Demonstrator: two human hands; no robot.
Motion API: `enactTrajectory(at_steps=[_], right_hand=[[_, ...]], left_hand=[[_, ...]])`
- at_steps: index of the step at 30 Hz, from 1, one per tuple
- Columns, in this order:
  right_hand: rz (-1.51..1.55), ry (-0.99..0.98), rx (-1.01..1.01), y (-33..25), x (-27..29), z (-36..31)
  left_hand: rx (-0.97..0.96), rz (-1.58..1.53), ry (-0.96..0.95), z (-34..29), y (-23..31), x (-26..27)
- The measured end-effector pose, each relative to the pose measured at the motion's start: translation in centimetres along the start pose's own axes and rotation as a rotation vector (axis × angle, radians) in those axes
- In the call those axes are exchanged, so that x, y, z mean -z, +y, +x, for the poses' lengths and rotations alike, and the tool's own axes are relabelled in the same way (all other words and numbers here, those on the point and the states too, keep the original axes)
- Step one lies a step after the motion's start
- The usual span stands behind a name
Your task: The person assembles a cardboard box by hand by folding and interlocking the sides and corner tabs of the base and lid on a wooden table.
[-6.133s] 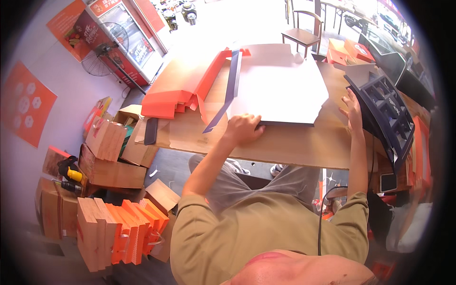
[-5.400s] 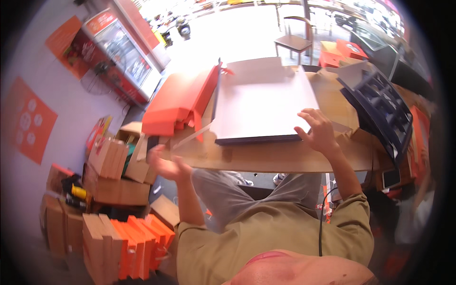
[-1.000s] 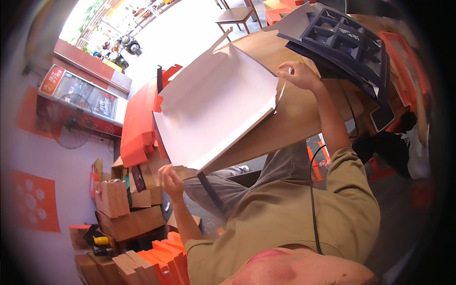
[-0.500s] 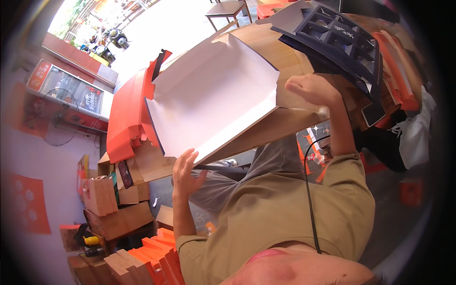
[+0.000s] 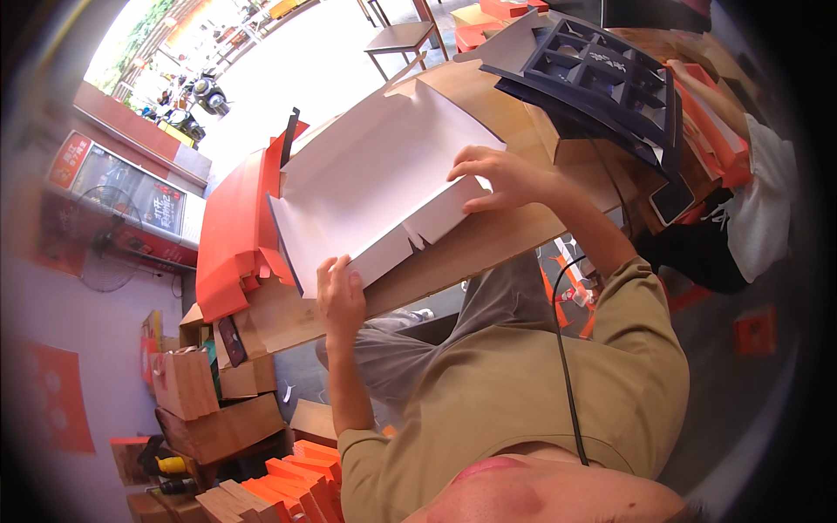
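Observation:
A cardboard box blank [image 5: 366, 183] with a white inside and dark outer edges lies on the wooden table before me, its near wall standing up. My left hand [image 5: 341, 298] has its fingers hooked over the near-left end of that wall, the thumb against it. At the near-right corner, my right hand [image 5: 504, 180] grips the box, fingers over the inner side and thumb on the outer face. Small cut tabs stick out from the near wall between the hands.
Orange-red folded card [image 5: 234, 227] lies left of the box. A dark compartment tray [image 5: 602, 74] sits at the far right, near another person's arm [image 5: 715, 98] and a phone [image 5: 673, 202]. A dark slim object [image 5: 231, 340] rests at the table's left edge; cardboard boxes [image 5: 222, 417] are stacked below.
The near wall of the box has come up from lying flat. My right hand has moved left onto the corner, and my left hand has closed over the near edge.

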State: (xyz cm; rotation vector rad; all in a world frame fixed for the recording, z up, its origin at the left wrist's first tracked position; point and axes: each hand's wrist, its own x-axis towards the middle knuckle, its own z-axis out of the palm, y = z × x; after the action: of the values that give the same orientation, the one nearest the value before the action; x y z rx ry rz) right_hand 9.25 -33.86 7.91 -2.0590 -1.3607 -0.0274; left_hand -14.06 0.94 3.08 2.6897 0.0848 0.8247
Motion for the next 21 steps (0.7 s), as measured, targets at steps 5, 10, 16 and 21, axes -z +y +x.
enactTrajectory(at_steps=[5,10,16,21], right_hand=[[-0.146,-0.104,0.138,1.5,-3.5,3.9],[-0.509,-0.029,0.156,0.2,-6.7,3.8],[-0.447,0.009,0.191,-1.3,-9.0,2.4],[-0.332,-0.081,0.171,-0.6,-8.4,2.5]], left_hand=[[-0.031,0.423,0.055,-0.1,1.5,-1.8],[-0.023,0.379,-0.066,-1.0,1.9,-3.8],[-0.093,0.28,-0.081,-0.1,2.5,-3.8],[-0.083,0.311,-0.215,0.9,2.7,-3.2]])
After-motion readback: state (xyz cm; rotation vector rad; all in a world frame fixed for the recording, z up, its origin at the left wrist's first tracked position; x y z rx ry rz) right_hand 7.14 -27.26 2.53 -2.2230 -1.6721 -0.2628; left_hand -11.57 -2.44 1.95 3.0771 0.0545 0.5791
